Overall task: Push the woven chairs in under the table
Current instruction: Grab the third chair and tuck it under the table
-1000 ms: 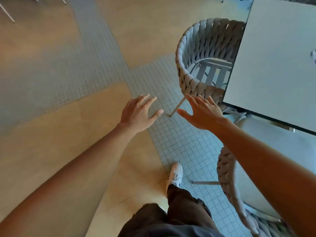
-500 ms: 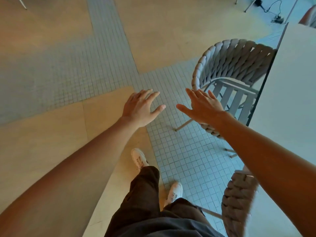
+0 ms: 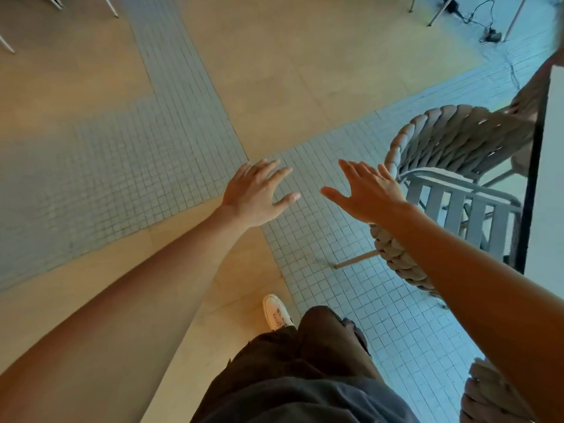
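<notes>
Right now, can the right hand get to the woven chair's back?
Probably yes. The right hand is open and empty, its fingertips close beside the woven chair and its curved back, and nothing lies between them. Whether they already touch is unclear.

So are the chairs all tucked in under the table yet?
Partly. The woven chair ahead has the front of its slatted seat under the table edge, but its back sticks out. Another woven chair shows at the bottom right corner; how far in it is can't be told. The left hand and right hand are open, holding nothing.
</notes>
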A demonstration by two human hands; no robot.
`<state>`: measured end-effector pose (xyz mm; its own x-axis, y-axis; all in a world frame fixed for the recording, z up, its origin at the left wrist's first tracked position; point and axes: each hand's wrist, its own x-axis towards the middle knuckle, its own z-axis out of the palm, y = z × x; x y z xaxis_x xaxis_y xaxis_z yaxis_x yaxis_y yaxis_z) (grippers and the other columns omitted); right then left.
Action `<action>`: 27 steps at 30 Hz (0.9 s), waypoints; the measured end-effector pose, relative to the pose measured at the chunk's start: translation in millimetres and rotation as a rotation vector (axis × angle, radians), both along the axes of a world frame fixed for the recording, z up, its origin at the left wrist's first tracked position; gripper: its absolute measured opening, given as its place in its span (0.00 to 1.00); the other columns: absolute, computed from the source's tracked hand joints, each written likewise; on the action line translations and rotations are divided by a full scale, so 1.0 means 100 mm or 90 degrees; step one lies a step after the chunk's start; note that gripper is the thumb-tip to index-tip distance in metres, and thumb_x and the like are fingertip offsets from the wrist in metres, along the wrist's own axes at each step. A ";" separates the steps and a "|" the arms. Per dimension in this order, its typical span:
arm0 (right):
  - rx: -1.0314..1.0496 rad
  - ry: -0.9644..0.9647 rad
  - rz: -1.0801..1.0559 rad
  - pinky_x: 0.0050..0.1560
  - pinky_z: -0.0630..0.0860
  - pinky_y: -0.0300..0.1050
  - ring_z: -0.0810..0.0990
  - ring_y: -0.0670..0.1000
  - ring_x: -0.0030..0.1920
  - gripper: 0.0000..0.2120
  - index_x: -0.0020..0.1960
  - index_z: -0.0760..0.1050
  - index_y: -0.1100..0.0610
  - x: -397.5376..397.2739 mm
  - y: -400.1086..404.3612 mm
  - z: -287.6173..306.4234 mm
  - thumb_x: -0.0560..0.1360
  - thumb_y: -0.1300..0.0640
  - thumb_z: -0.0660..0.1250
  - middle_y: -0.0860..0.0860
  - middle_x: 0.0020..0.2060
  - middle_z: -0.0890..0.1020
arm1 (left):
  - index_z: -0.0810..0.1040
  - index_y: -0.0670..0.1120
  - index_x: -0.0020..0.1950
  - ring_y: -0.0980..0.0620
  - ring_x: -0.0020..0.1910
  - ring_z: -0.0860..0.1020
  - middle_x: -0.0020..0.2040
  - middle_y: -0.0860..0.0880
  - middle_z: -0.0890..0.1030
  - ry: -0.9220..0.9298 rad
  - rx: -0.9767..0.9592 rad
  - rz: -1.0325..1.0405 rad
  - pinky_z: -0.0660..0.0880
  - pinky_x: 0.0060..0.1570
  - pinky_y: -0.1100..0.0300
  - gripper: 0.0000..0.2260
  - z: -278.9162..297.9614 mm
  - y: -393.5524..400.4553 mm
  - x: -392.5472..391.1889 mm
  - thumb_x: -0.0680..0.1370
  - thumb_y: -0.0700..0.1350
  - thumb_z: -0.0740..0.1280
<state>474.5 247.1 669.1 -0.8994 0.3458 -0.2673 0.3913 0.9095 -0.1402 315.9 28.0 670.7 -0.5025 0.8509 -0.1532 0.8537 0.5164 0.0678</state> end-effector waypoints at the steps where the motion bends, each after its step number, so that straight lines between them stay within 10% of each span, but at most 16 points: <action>1: -0.002 0.001 -0.008 0.79 0.52 0.63 0.61 0.56 0.79 0.49 0.82 0.51 0.54 -0.12 0.02 -0.01 0.74 0.20 0.40 0.54 0.79 0.63 | 0.59 0.55 0.80 0.46 0.78 0.59 0.80 0.49 0.62 0.002 -0.001 -0.011 0.56 0.76 0.44 0.35 0.01 0.04 -0.13 0.78 0.73 0.44; 27: -0.068 0.037 -0.227 0.79 0.48 0.63 0.55 0.57 0.80 0.48 0.83 0.48 0.51 -2.40 2.55 -0.03 0.73 0.21 0.44 0.55 0.81 0.56 | 0.62 0.54 0.79 0.46 0.78 0.61 0.79 0.48 0.65 0.004 0.014 -0.155 0.54 0.77 0.46 0.33 0.12 3.10 -2.92 0.79 0.70 0.50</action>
